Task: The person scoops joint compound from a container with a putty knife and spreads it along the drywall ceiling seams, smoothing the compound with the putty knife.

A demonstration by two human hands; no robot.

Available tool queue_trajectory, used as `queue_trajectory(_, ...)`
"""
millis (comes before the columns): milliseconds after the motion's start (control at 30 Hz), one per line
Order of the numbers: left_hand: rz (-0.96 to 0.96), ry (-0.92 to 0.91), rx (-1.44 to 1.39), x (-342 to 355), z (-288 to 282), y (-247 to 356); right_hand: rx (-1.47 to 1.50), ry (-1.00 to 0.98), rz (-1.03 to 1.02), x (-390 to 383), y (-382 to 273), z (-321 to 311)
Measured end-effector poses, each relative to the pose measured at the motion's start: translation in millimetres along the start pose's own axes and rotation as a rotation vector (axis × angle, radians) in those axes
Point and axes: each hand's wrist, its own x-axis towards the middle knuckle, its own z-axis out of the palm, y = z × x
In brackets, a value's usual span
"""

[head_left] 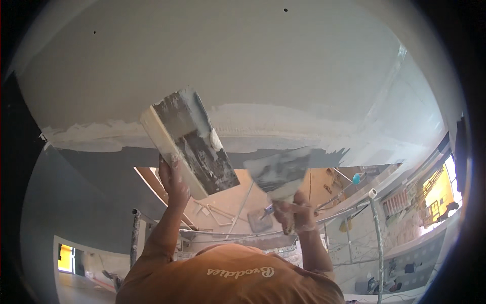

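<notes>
My left hand (173, 178) is closed around the pale back edge of a wide skimming blade (195, 142). Its dark metal face is smeared with white filler, with a thicker lump on the right edge. In my right hand (295, 215) I grip a wide putty knife (280, 169), its flared blade pointing up and coated with greyish filler. Both tools are raised in front of a grey plasterboard surface (243, 61), apart from each other. A band of pale filler (273, 121) runs across this surface behind the tools; whether either blade touches it, I cannot tell.
Scaffold rails (349, 206) surround me, with a metal post (377, 243) on the right and another post (135, 235) on the left. Far below lies a brownish floor (217, 207) with scattered pieces. A bright window (443, 190) is at the right.
</notes>
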Motion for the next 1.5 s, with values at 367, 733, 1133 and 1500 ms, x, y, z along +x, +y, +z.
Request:
queue_trajectory(367, 0.304, -0.366, 0.360, -14.0, 30.4, -30.1, 0.027, -0.293, -0.043, 49.7, -40.5, 4.1)
queue_trajectory(733, -0.019, -0.313, 0.363, -59.1, -22.9, -72.0, -0.270, 0.115, -1.378, 73.1, -311.4, -14.1)
queue_trajectory(1133, -0.094, -0.116, 0.407, -83.3, -12.9, -61.4, -0.127, 0.229, -1.639, 131.1, -507.7, -47.1)
queue_trajectory(1500, -0.081, -0.049, 0.512, -90.5, -64.4, -57.0, -0.054, 0.005, -1.693, 158.3, -485.8, 23.9)
